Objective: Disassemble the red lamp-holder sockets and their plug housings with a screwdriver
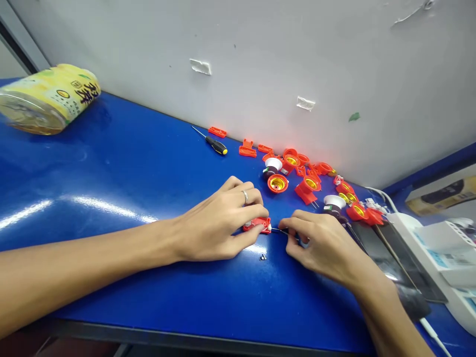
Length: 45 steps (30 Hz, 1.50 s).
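Observation:
My left hand [230, 218], with a ring on one finger, is closed on a small red plastic housing [263, 226] that lies on the blue table. Its fingers cover part of the housing; a small white piece shows at the right end. My right hand [316, 238] pinches a thin metal shaft [277, 229], whose tip meets that right end. The palm hides the rest of this shaft, so its kind is unclear. Just below the housing lies a tiny metal part [263, 257], apart from both hands.
A black and yellow screwdriver [216, 145] rests near the wall. Red lamp sockets [277, 184], white-topped sockets [333, 202] and red covers [247, 148] lie along the back. A dark flat device [401, 258] and white organizer [442, 253] stand right; a yellow-labelled bottle [55, 96] lies left.

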Tool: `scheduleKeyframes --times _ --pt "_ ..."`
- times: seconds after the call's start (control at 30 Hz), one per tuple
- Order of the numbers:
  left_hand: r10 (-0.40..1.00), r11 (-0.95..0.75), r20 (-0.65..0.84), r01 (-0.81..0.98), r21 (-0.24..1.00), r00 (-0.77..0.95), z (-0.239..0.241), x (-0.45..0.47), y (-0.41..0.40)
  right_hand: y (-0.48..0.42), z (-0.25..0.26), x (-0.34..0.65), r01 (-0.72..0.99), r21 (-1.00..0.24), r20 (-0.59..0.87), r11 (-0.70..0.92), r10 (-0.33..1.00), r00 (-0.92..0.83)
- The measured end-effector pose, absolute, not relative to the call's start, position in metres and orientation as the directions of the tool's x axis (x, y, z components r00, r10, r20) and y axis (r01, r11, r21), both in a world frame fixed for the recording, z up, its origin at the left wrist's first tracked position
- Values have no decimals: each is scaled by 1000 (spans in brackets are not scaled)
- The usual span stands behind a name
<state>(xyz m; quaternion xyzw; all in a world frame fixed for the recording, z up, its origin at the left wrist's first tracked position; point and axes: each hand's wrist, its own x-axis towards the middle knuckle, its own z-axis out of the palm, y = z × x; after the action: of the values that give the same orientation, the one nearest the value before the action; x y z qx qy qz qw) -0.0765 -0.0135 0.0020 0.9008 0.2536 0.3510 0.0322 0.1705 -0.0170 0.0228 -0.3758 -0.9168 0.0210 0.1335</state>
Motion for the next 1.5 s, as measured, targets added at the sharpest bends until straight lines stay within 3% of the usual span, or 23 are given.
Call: scheduleKeyframes --times 0.13,0.27,0.4,0.5,0.7,0.8,1.03,1.5 --pt "431 -883 659 438 169 616 5 -77 -15 -19 31 173 638 -250 378 728 680 -628" --pt "266 -914 726 405 -19 634 11 -75 -17 -28 38 159 556 -412 490 722 690 -533" --pt "80 -921 757 338 -192 648 16 -73 -18 -32 37 140 401 -769 310 498 839 -447" --pt "24 -907 761 334 -256 649 16 -73 -18 -30 33 136 306 -912 113 275 882 -457" --pt "33 -892 726 348 -288 687 19 -74 -17 -27 30 139 199 -973 -1 114 865 -502" --pt "59 -919 748 328 -217 661 19 -78 -14 -26 32 145 174 -980 5 99 880 -474" --pt "289 -878 782 478 -13 552 6 -88 -4 -22 33 163 128 -974 118 189 898 -424" --pt "260 -908 766 420 -14 587 5 -84 -10 -28 35 154 181 -969 72 167 894 -441"
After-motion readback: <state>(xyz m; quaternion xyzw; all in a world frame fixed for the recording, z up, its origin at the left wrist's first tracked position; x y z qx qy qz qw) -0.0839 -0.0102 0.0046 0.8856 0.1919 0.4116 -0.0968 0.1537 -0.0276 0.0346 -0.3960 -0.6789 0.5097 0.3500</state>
